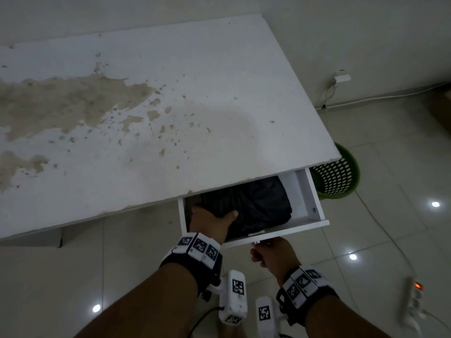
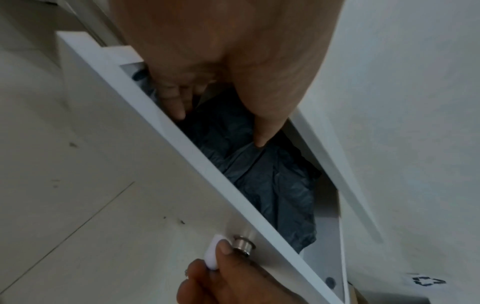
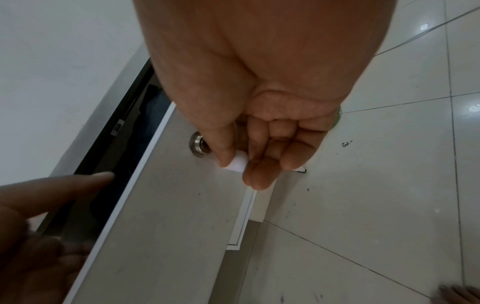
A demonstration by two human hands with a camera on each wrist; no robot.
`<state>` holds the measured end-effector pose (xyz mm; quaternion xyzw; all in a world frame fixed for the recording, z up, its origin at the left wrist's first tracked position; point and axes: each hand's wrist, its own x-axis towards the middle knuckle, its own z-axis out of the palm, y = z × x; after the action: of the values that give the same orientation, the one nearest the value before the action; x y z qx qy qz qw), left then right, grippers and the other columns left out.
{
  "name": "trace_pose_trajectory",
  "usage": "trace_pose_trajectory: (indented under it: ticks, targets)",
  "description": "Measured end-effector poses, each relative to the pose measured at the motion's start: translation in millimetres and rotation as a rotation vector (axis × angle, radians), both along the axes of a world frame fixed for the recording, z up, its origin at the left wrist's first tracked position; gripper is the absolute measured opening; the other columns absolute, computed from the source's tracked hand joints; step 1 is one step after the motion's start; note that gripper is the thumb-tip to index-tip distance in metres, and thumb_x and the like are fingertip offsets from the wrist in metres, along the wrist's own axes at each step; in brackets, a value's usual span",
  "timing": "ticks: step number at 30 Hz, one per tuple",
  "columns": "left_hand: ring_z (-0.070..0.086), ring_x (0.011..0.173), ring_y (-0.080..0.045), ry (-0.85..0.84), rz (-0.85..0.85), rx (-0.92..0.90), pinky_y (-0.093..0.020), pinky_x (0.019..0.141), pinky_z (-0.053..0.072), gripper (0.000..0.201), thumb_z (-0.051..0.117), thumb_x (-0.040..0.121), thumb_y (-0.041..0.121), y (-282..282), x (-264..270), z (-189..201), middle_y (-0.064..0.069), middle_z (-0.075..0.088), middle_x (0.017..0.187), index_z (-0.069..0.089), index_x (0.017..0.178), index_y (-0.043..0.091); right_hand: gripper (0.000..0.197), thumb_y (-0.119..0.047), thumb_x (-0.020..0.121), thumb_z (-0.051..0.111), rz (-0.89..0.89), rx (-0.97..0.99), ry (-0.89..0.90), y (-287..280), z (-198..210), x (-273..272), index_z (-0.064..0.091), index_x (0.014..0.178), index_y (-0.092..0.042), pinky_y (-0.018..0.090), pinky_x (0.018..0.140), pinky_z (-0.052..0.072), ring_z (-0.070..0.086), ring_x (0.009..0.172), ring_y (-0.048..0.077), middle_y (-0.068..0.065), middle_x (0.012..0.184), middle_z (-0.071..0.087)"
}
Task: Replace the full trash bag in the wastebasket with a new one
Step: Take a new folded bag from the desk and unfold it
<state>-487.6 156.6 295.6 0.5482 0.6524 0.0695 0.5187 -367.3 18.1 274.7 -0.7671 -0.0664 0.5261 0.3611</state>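
A folded black trash bag [image 1: 258, 206] lies in the white drawer [image 1: 305, 225], which is pulled out from under the desk. My left hand [image 1: 212, 220] reaches into the drawer; its thumb lies on the bag and its fingers point down along the drawer's left end. In the left wrist view the bag [image 2: 267, 181] lies crumpled under my left hand [image 2: 221, 123], with the thumb tip touching it. My right hand [image 1: 266, 250] pinches the drawer knob [image 3: 237, 163] between thumb and fingers. A green perforated wastebasket [image 1: 339, 176] stands on the floor behind the desk's right corner, partly hidden.
The stained white desk top [image 1: 170, 106] overhangs the back of the drawer. A power strip [image 1: 415, 303] with a lit switch and its cables lie on the tiled floor at right. A wall socket [image 1: 341, 78] sits beyond the desk.
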Motion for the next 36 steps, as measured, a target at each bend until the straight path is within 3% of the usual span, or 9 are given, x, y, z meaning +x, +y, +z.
trace_pose_trajectory:
  ticks: [5, 9, 14, 17, 22, 25, 29, 32, 36]
  targets:
    - [0.070, 0.098, -0.025, -0.180, -0.049, 0.079, -0.039, 0.088, 0.058, 0.023, 0.076, 0.085, 0.023, -13, -2, 33, -0.005, 0.074, 0.102, 0.074, 0.104, 0.011, 0.013, -0.015, 0.091, 0.062, -0.003, 0.011, 0.001, -2, 1, 0, 0.069, 0.086, -0.005, 0.030, 0.061, 0.048, 0.067, 0.063, 0.017, 0.010, 0.073, 0.074]
    - [0.070, 0.084, -0.036, -0.292, -0.114, 0.038, -0.047, 0.075, 0.059, 0.023, 0.070, 0.087, 0.012, -29, -14, 81, -0.027, 0.069, 0.090, 0.066, 0.093, -0.011, 0.016, -0.015, 0.092, 0.060, 0.022, 0.006, -0.022, -2, 5, 0, 0.070, 0.089, -0.002, 0.030, 0.063, 0.049, 0.068, 0.064, 0.016, 0.015, 0.080, 0.075]
    - [0.072, 0.075, -0.008, -0.329, -0.069, 0.260, -0.032, 0.065, 0.060, 0.002, 0.074, 0.087, 0.020, -38, -62, 136, 0.002, 0.076, 0.080, 0.075, 0.089, 0.018, 0.017, -0.012, 0.092, 0.062, -0.021, 0.029, -0.047, 4, 14, 2, 0.068, 0.090, 0.003, 0.025, 0.053, 0.044, 0.062, 0.058, 0.017, 0.011, 0.071, 0.070]
    - [0.071, 0.076, -0.002, -0.346, 0.153, 0.321, -0.030, 0.069, 0.057, 0.005, 0.074, 0.087, 0.025, -19, -87, 139, 0.014, 0.076, 0.082, 0.073, 0.091, 0.028, 0.013, -0.010, 0.093, 0.063, -0.047, 0.095, -0.084, 20, 22, 7, 0.067, 0.091, 0.002, 0.019, 0.047, 0.045, 0.059, 0.057, 0.017, 0.012, 0.072, 0.067]
    - [0.065, 0.096, 0.007, -0.383, 0.278, 0.374, -0.024, 0.083, 0.053, 0.040, 0.070, 0.092, 0.025, 15, -104, 121, 0.017, 0.068, 0.113, 0.059, 0.130, 0.029, 0.019, -0.018, 0.093, 0.064, -0.053, 0.136, -0.200, 68, 17, 18, 0.071, 0.081, -0.005, 0.031, 0.058, 0.047, 0.059, 0.059, 0.020, 0.009, 0.065, 0.068]
    - [0.064, 0.106, -0.001, -0.405, 0.318, 0.353, -0.029, 0.090, 0.053, 0.047, 0.070, 0.092, 0.022, 29, -108, 111, 0.012, 0.066, 0.122, 0.055, 0.136, 0.028, 0.022, -0.023, 0.094, 0.064, -0.059, 0.114, -0.212, 95, 12, 29, 0.072, 0.078, -0.011, 0.032, 0.057, 0.046, 0.055, 0.057, 0.021, 0.006, 0.060, 0.067]
    - [0.065, 0.107, -0.004, -0.471, 0.350, 0.333, -0.016, 0.079, 0.056, 0.048, 0.068, 0.093, 0.016, 39, -111, 109, 0.008, 0.067, 0.124, 0.054, 0.139, 0.023, 0.027, -0.022, 0.093, 0.063, -0.062, 0.136, -0.204, 114, 10, 37, 0.071, 0.069, -0.015, 0.033, 0.060, 0.045, 0.053, 0.057, 0.021, 0.004, 0.057, 0.065]
    - [0.068, 0.111, -0.014, -0.550, 0.370, 0.280, -0.029, 0.087, 0.058, 0.045, 0.066, 0.093, 0.013, 41, -111, 113, 0.005, 0.070, 0.124, 0.058, 0.136, 0.022, 0.024, -0.020, 0.093, 0.065, -0.109, 0.124, -0.151, 117, 8, 38, 0.070, 0.071, -0.011, 0.034, 0.061, 0.046, 0.057, 0.063, 0.024, 0.001, 0.054, 0.066]
    - [0.068, 0.113, -0.020, -0.626, 0.353, 0.212, -0.046, 0.097, 0.054, 0.044, 0.067, 0.091, 0.014, 38, -107, 122, 0.002, 0.072, 0.123, 0.060, 0.134, 0.022, 0.022, -0.025, 0.098, 0.059, -0.214, 0.089, 0.001, 104, 26, 23, 0.062, 0.109, -0.005, 0.024, 0.047, 0.040, 0.056, 0.057, 0.021, 0.008, 0.071, 0.065]
